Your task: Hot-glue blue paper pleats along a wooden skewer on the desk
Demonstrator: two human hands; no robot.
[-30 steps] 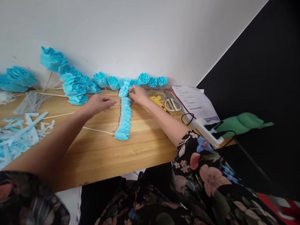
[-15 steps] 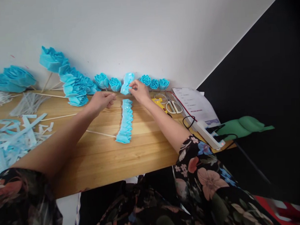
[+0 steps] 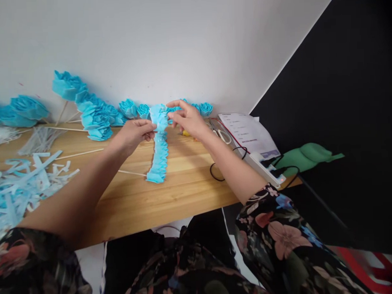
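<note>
A long strip of folded blue petals (image 3: 159, 153) runs from the wooden table (image 3: 172, 195) up into both my hands. My left hand (image 3: 133, 134) pinches the strip's left side near its upper end. My right hand (image 3: 186, 117) pinches the top of the strip, with its other fingers spread. The strip's lower end rests on the table beside a thin wooden stick (image 3: 131, 173). Small blue paper roses (image 3: 129, 108) line the wall behind my hands.
Bigger blue paper flowers on sticks (image 3: 95, 114) lie at the back left. Blue and white paper scraps (image 3: 20, 181) cover the left of the table. Scissors (image 3: 221, 133), printed sheets (image 3: 247, 132), a white power strip (image 3: 267, 171) with black cables and a green object (image 3: 307, 156) sit at the right.
My right hand has lifted the strip's upper end off the table. My left hand has moved right and taken hold of the strip.
</note>
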